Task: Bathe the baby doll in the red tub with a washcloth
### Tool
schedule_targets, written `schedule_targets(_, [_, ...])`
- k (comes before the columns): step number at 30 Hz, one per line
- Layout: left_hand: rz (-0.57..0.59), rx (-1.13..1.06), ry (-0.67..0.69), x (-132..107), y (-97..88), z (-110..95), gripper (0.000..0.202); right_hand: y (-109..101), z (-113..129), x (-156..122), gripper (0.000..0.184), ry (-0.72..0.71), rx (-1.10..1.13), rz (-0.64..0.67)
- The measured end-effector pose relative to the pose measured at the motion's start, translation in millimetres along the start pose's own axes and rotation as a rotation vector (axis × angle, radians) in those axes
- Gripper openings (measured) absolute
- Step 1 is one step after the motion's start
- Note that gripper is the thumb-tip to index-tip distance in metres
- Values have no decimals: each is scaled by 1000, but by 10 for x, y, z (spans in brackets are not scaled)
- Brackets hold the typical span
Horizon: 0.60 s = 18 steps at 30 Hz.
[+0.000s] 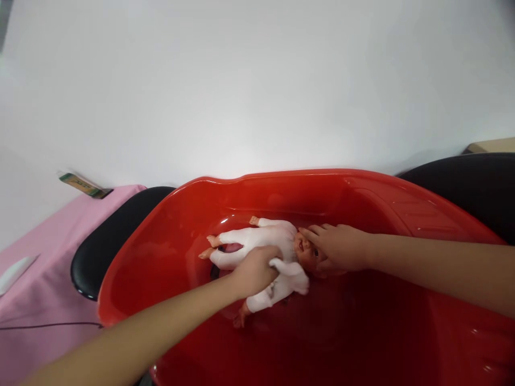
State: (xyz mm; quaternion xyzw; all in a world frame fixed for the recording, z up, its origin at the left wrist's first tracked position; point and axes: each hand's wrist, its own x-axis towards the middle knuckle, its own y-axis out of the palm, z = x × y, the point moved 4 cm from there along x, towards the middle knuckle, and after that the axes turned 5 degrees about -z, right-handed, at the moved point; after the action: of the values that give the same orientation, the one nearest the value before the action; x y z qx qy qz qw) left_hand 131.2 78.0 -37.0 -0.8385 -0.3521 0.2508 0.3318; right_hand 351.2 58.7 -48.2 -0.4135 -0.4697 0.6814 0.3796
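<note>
A baby doll (281,241) in a white outfit lies on its back inside a red tub (137,268), its feet to the left and its head to the right. My left hand (257,272) is closed over the doll's body, and a white cloth (293,274) sticks out of the fist across the doll's chest and shoulder. Whether this cloth is separate from the outfit is hard to tell. On the doll's head (306,252) rests my right hand (341,247), fingers stretched over the forehead and covering part of the face.
Black padded seats (462,187) show behind the tub on the right, with another black pad (108,246) at left. A pink cloth-covered table (52,230) holds a white object (16,273) and a green-and-yellow box (84,185). A pale wall (257,80) stands behind.
</note>
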Motion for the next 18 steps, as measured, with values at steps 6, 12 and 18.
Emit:
schedule_targets(6, [58,72,218,243,530,-263,31,16,-16,-5,88,-30,-27,-24])
schedule_targets(12, [124,177,139,1,420,258,24,20,-10,5,93,2,-18,-34])
schedule_targets(18, [193,-10,-72,-399,170,919,21,29,-35,18,97,8,16,-10])
